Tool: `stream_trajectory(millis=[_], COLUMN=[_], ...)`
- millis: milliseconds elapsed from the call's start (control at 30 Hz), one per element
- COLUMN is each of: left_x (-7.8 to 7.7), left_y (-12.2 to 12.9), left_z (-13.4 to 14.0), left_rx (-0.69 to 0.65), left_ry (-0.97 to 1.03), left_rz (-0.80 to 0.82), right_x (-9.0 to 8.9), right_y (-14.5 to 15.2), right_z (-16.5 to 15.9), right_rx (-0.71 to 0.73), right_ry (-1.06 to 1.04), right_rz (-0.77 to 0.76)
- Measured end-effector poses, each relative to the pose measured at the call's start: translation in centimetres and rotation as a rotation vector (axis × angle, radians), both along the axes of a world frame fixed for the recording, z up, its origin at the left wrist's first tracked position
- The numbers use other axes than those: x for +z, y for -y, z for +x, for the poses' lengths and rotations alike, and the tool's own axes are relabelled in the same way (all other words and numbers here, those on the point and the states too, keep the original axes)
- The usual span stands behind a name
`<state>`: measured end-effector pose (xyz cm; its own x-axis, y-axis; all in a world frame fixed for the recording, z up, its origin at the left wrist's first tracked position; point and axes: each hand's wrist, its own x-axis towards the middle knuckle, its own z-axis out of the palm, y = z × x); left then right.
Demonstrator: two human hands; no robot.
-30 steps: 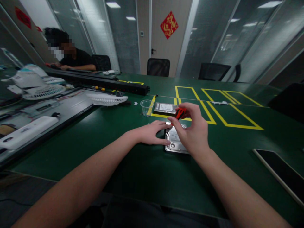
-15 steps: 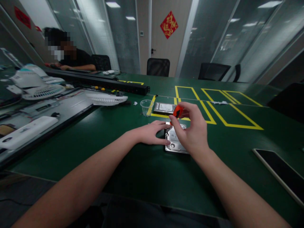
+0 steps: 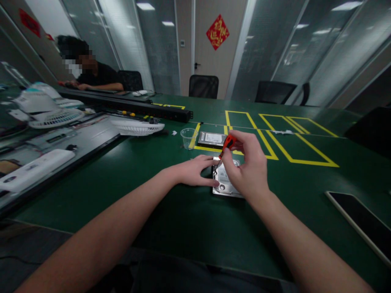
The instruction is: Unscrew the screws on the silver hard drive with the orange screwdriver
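Note:
A silver hard drive (image 3: pixel 224 176) lies flat on the green table in front of me. My left hand (image 3: pixel 198 171) is spread at its left side, thumb and fingertips apart and touching the drive's edge. Over the drive, my right hand (image 3: pixel 247 162) pinches the red and black handle of a screwdriver (image 3: pixel 228 143). The screwdriver leans, its shaft pointing down at the upper left part of the drive; the exact spot its tip meets is too small to tell. My right fingers and palm hide the drive's right side.
Behind the drive are a second hard drive (image 3: pixel 210 139) and a clear plastic cup (image 3: pixel 188 139). Yellow tape rectangles (image 3: pixel 313 162) mark the table. A phone-like slab (image 3: pixel 360 219) lies right. Fan parts (image 3: pixel 137 127) and a long panel (image 3: pixel 91 138) lie left. Another person (image 3: pixel 97 75) sits far left.
The screwdriver's handle has turned a little in my right fingers, and my right thumb has shifted slightly. My left hand and the hard drive look unmoved.

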<state>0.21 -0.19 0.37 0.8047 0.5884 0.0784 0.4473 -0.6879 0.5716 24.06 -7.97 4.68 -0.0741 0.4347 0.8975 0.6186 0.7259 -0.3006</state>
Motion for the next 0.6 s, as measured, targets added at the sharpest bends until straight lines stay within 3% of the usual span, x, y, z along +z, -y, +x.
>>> stream_trajectory(millis=[300, 600], left_x=[-0.07, 0.09], left_y=[-0.07, 0.05], left_z=[-0.04, -0.11], left_rx=[0.022, -0.002], left_ry=[-0.004, -0.014], left_rz=[0.003, 0.009], right_x=[-0.32, -0.66], right_y=[0.20, -0.30], right_z=[0.22, 0.38], right_rx=[0.067, -0.009], right_ry=[0.008, -0.020], right_rz=[-0.032, -0.057])
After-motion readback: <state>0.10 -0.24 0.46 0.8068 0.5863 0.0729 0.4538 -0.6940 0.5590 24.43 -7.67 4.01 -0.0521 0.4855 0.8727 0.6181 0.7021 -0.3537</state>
